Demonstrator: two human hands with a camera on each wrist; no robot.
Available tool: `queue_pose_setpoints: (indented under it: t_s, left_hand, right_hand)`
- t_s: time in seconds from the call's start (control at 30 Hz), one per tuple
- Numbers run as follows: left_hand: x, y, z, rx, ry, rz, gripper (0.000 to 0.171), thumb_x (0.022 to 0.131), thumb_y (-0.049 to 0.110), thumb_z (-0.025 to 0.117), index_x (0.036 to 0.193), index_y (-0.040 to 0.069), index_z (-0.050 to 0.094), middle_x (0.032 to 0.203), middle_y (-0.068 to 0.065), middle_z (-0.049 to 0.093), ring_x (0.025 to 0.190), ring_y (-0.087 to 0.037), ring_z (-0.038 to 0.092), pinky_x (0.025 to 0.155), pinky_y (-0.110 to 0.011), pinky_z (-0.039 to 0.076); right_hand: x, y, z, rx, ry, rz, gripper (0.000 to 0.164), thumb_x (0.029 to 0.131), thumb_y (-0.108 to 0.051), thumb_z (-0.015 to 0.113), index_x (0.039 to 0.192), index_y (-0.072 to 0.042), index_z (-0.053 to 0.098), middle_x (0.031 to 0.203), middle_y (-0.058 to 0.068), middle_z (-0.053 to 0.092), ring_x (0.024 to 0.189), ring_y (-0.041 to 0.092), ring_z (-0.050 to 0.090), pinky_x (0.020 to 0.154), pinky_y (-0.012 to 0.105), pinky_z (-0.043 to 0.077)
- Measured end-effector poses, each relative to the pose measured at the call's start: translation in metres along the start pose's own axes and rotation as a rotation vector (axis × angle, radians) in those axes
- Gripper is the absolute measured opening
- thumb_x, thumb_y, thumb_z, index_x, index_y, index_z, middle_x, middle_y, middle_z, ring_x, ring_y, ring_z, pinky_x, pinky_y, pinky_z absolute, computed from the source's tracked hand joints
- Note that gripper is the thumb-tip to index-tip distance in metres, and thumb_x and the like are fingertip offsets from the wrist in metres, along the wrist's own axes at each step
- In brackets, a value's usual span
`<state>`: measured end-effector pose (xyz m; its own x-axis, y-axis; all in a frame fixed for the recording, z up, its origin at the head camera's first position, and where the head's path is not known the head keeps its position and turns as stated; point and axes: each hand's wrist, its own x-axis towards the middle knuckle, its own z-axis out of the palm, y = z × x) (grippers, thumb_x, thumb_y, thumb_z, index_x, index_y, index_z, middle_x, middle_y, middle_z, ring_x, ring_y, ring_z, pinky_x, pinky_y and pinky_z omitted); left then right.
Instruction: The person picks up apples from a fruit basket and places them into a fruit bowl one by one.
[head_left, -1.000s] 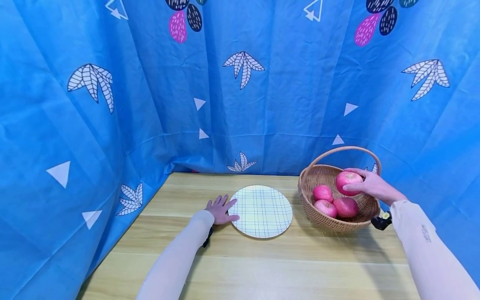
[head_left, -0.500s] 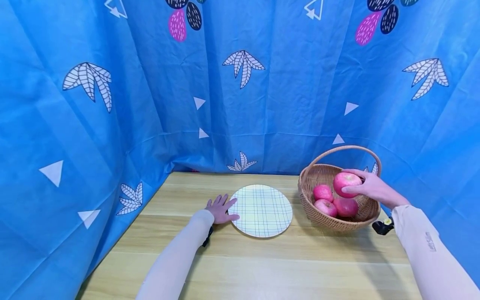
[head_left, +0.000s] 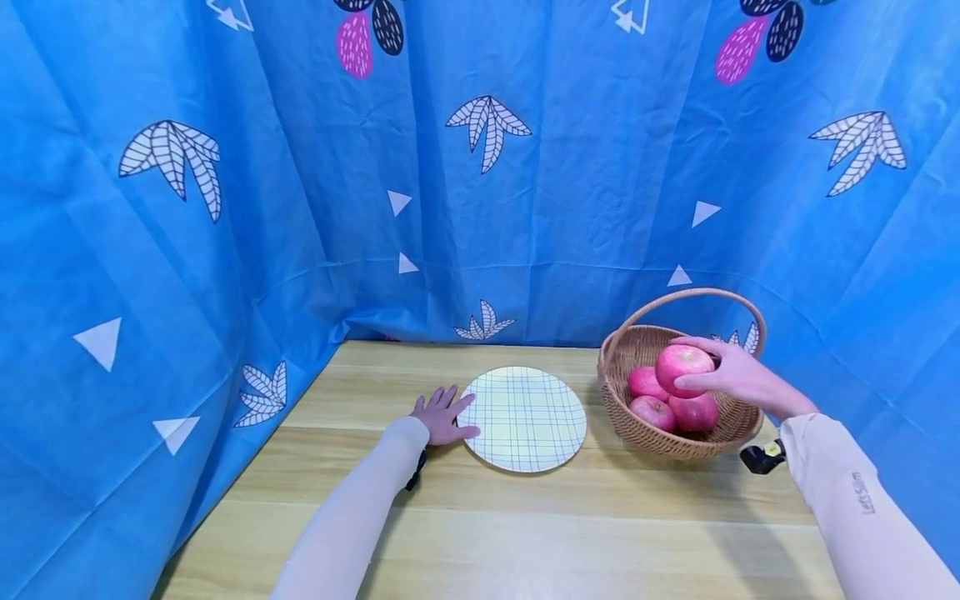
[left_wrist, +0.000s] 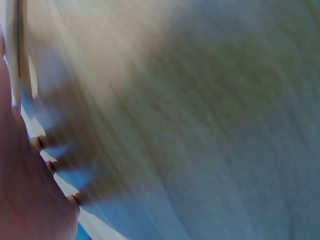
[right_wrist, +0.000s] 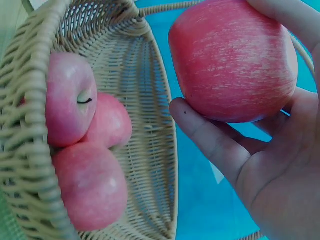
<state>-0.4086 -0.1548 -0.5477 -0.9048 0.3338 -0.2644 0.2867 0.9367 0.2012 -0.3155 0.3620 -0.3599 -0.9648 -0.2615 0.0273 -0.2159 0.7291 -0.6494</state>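
My right hand (head_left: 738, 373) grips a red apple (head_left: 684, 370) between thumb and fingers, over the wicker basket (head_left: 682, 448). In the right wrist view the held apple (right_wrist: 235, 62) is up beside the basket's rim, apart from the other fruit. Three more apples lie in the basket: a front one (head_left: 652, 412), a right one (head_left: 694, 412) and a back one (head_left: 643, 382) partly covered by the held apple. My left hand (head_left: 442, 417) has its fingers spread at the left rim of a round checked plate (head_left: 525, 425), thumb and forefinger overlapping the rim.
The basket's arched handle (head_left: 701, 292) rises behind the right hand. Plate and basket stand on a wooden table (head_left: 517, 533), with a gap between them. A blue patterned curtain (head_left: 570, 208) hangs along the back and both sides.
The right hand has shifted slightly left with the apple, which now overlaps the back apple more. The left hand and the plate stay put.
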Motion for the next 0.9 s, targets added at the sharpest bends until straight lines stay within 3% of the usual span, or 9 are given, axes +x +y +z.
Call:
queue_pose_setpoints:
  t_s: [0.3,0.67,0.9]
  left_hand:
    - [-0.004,0.002,-0.003,-0.012,0.004,0.007,0.096,0.080,0.092,0.036,0.160,0.045,0.012,0.171,-0.005,0.001,0.157,-0.035,-0.001,0.122,-0.065,0.001]
    - [0.000,0.002,-0.002,0.003,0.000,-0.006,0.098,0.078,0.094,0.035,0.160,0.046,0.011,0.171,-0.004,0.002,0.157,-0.035,0.000,0.122,-0.064,0.002]
    - [-0.001,0.002,-0.002,0.009,-0.002,-0.009,0.099,0.078,0.094,0.034,0.160,0.045,0.011,0.171,-0.004,0.002,0.157,-0.035,0.000,0.122,-0.064,0.001]
  right_hand:
    - [0.001,-0.019,0.012,0.035,-0.004,-0.060,0.069,0.088,-0.043,0.077,0.148,-0.030,0.047,0.133,0.013,0.062,0.119,0.033,0.056,0.083,0.037,0.055]
    - [0.005,-0.045,0.024,0.048,-0.020,-0.070,0.078,0.082,-0.047,0.081,0.150,-0.034,0.045,0.134,0.005,0.060,0.119,0.029,0.057,0.086,0.037,0.055]
    - [0.007,-0.059,0.037,0.053,-0.036,-0.068,0.082,0.076,-0.050,0.085,0.148,-0.036,0.046,0.134,0.005,0.059,0.120,0.032,0.053,0.082,0.039,0.057]
